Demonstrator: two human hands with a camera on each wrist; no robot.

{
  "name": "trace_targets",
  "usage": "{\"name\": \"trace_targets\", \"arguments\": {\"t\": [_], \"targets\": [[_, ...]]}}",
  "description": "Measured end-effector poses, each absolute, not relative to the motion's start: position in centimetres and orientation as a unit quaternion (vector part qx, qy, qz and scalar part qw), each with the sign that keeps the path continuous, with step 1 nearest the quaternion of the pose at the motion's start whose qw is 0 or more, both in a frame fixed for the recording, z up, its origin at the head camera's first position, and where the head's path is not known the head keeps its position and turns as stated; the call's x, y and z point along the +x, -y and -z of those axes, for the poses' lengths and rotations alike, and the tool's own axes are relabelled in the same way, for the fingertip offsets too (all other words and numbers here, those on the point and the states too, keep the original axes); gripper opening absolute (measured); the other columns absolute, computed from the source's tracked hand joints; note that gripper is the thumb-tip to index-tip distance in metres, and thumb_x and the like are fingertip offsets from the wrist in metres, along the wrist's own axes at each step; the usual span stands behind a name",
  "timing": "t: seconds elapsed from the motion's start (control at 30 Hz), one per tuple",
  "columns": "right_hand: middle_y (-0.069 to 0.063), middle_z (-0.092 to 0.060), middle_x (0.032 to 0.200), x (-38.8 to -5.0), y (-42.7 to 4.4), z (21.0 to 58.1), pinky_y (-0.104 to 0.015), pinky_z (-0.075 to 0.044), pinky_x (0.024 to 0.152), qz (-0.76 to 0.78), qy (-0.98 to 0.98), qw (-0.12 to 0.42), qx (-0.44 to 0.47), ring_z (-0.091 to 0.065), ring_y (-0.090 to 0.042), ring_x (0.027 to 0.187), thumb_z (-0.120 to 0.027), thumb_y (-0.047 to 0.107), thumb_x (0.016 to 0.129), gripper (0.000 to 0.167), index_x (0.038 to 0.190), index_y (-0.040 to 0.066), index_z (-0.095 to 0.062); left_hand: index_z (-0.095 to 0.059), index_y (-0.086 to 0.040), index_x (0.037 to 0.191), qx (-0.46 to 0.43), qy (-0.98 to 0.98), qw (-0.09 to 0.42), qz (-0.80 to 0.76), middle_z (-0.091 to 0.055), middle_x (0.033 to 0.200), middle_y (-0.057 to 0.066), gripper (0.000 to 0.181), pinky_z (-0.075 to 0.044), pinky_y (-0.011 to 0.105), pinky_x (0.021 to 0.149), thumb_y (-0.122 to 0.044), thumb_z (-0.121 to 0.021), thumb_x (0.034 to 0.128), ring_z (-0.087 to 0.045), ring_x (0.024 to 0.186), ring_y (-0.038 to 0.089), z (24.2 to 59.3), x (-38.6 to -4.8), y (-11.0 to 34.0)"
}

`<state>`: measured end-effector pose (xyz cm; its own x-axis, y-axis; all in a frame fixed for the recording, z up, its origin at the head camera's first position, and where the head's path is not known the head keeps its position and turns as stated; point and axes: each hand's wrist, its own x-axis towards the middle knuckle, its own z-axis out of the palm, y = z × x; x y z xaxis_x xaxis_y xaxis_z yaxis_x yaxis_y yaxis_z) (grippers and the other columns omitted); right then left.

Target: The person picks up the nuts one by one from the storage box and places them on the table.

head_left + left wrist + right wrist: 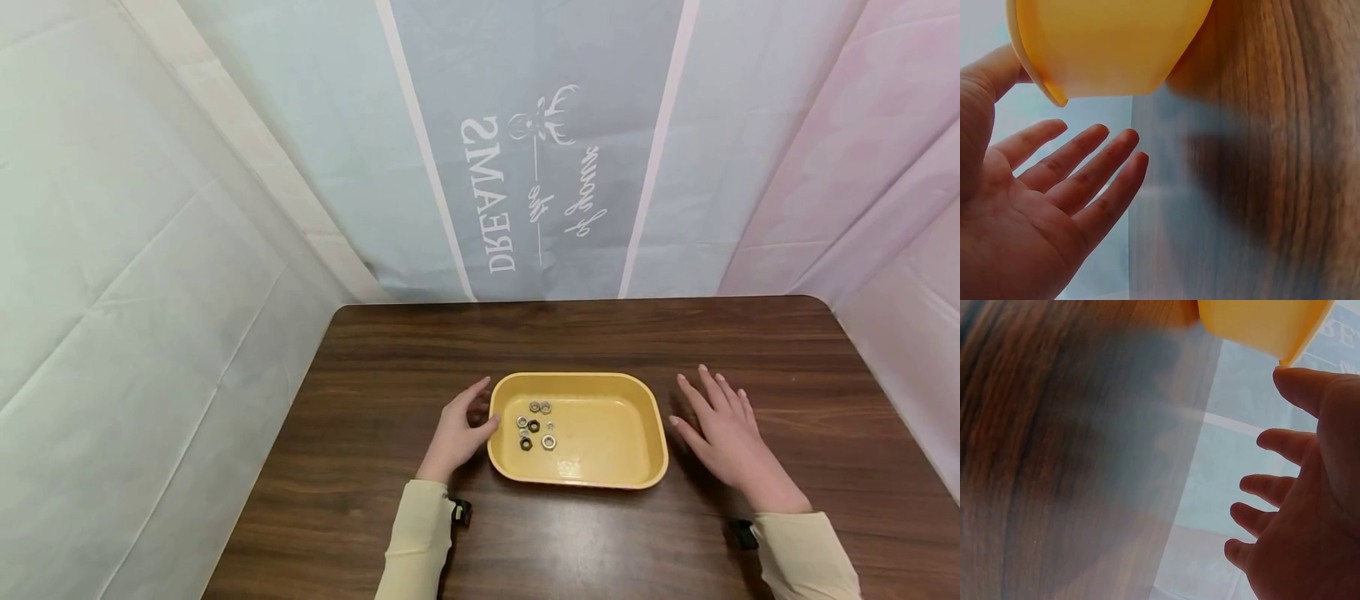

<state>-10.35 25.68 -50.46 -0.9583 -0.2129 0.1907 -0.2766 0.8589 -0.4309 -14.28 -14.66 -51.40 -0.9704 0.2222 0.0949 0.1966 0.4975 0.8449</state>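
At the near edge of the head view, two cream sleeves (pixel 414 533) come in over a dark wood-grain table (pixel 600 542), each with a small black wrist device (pixel 461 512) at the cuff. The left hand (pixel 454 432) is at the left end of a yellow rectangular tray (pixel 607 383); its thumb reaches over the rim, while the other four fingers (pixel 1094 190) are extended and spread outside the wall, apart from it. Whether the thumb touches the rim I cannot tell. The right hand (pixel 723 437) is just beside the tray's right end, its fingers spread, its thumb nearest the rim and pinching nothing.

The tray rests on the table between the hands. Loose metal hex nuts lie on the left part of its floor: nearest, a dark nut (pixel 529 446) and a larger silver nut (pixel 543 444); beyond them, another dark nut (pixel 529 427) and smaller silver ones; farthest, two silver nuts (pixel 535 407) side by side.

Past the table's far edge hangs a printed fabric backdrop (pixel 435 50) with pale stripes. Its white writing appears sideways and reversed: "DREAMS" (pixel 491 200) in capitals, "the" (pixel 536 204) and "of your" (pixel 585 200) in script, beside an antlered drawing (pixel 558 125). Pale sheeting (pixel 112 250) stands at the left.
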Motion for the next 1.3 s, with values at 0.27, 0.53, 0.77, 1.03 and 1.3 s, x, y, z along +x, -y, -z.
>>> {"name": "trace_targets", "arguments": {"t": [0.27, 0.53, 0.77, 1.03, 1.3], "targets": [[-0.032, -0.015, 0.151, -10.3, -25.6, 50.4, -0.060, 0.005, 0.108, -0.233, 0.962, 0.068, 0.127, -0.008, -0.049, 0.138, -0.054, 0.032, 0.096, 0.063, 0.146, 0.001, -0.033, -0.052, -0.011, 0.137, 0.125, -0.842, 0.012, -0.526, -0.056, 0.128, 0.008, 0.056, -0.052, 0.031, 0.082, -0.003, -0.067, 0.0840, -0.062, 0.103, 0.021, 51.7, -14.2, 14.3], [-0.033, -0.015, 0.150, -10.2, -25.6, 50.3, -0.060, 0.004, 0.108, -0.236, 0.960, 0.077, 0.130, -0.009, -0.050, 0.137, -0.056, 0.029, 0.096, 0.064, 0.148, 0.001, -0.030, -0.054, -0.009, 0.134, 0.108, -0.827, 0.013, -0.552, -0.056, 0.127, 0.010, 0.054, -0.053, 0.029, 0.079, 0.004, -0.062, 0.0826, -0.063, 0.101, 0.025, 51.7, -14.1, 13.6], [-0.031, -0.016, 0.150, -10.3, -25.7, 50.0, -0.062, 0.001, 0.108, -0.238, 0.959, 0.084, 0.131, -0.008, -0.050, 0.138, -0.057, 0.028, 0.095, 0.064, 0.146, -0.001, -0.032, -0.055, -0.010, 0.132, 0.091, -0.824, -0.001, -0.560, -0.058, 0.122, 0.011, 0.054, -0.053, 0.031, 0.077, 0.007, -0.061, 0.0808, -0.063, 0.099, 0.025, 51.9, -14.1, 13.0], [-0.030, -0.019, 0.150, -10.3, -25.6, 49.4, -0.064, -0.003, 0.107, -0.238, 0.957, 0.091, 0.140, -0.011, -0.050, 0.137, -0.061, 0.024, 0.093, 0.064, 0.145, -0.001, -0.034, -0.056, -0.010, 0.130, 0.082, -0.824, -0.016, -0.560, -0.059, 0.119, 0.008, 0.054, -0.053, 0.028, 0.075, 0.007, -0.061, 0.0788, -0.063, 0.097, 0.022, 52.1, -13.9, 12.6], [-0.029, -0.022, 0.149, -10.4, -25.4, 49.1, -0.064, -0.002, 0.107, -0.237, 0.956, 0.096, 0.147, -0.012, -0.050, 0.137, -0.063, 0.024, 0.091, 0.064, 0.144, 0.000, -0.036, -0.053, 0.001, 0.131, 0.090, -0.821, -0.013, -0.564, -0.057, 0.122, 0.019, 0.052, -0.053, 0.037, 0.077, 0.010, -0.059, 0.0795, -0.062, 0.100, 0.033, 49.6, -13.0, 12.2]]}}
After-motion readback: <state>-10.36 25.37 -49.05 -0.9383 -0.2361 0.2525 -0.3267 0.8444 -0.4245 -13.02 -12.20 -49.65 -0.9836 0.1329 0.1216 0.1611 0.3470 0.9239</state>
